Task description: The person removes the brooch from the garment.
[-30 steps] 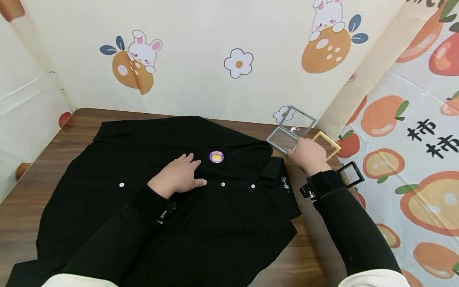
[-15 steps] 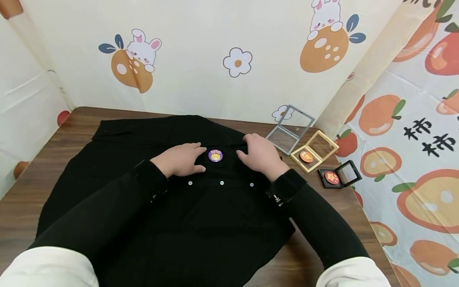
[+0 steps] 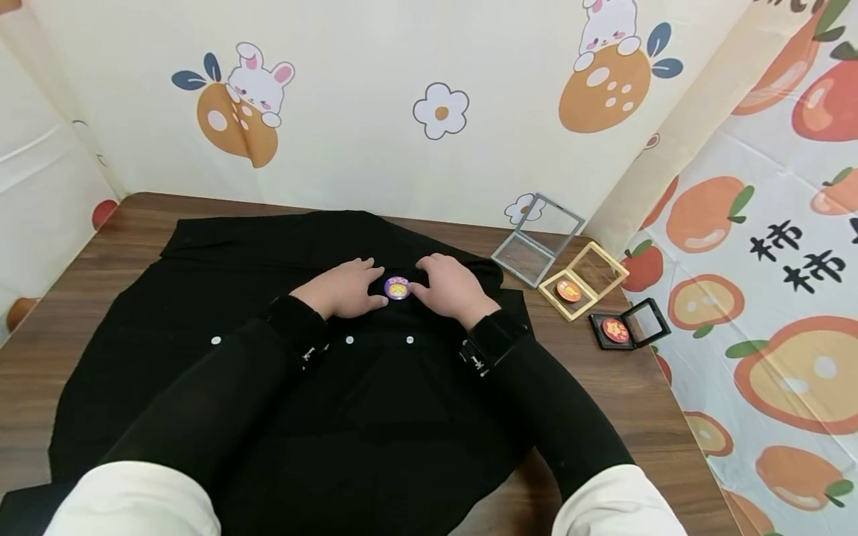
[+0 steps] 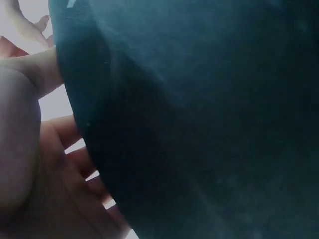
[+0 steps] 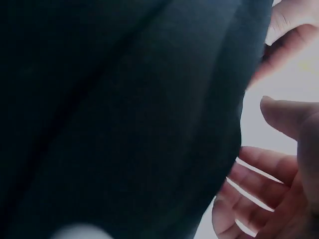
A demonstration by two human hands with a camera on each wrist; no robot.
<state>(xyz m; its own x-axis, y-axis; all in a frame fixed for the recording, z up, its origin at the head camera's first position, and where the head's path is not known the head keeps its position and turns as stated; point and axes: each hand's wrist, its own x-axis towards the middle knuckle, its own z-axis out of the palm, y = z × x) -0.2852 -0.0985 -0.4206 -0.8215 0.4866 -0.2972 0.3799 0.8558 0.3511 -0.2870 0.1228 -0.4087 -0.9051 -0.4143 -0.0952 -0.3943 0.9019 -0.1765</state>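
Note:
A black button-up shirt [image 3: 322,417] lies spread over the table. On it is a round purple badge [image 3: 397,288] with a yellow cartoon figure, lying between my two hands. My left hand [image 3: 340,289] rests on the shirt just left of the badge, its thumb close to the badge's edge. From the right, my right hand [image 3: 452,289] lies on the cloth with its thumb tip at the badge's rim. In the right wrist view the right thumb [image 5: 286,115] stands apart from the relaxed fingers [image 5: 264,184]. Dark cloth fills much of both wrist views.
To the right stand three open clear-lidded cases: a grey case [image 3: 525,257] with no badge in it, a yellow case [image 3: 563,304] with an orange badge [image 3: 569,290], and a black case [image 3: 606,342] with a red badge [image 3: 615,330]. Printed curtains [image 3: 348,149] border the wooden table [image 3: 643,417].
My right hand has left the grey case and come left across the shirt to the badge. The left hand has shifted slightly up and right, closer to the badge.

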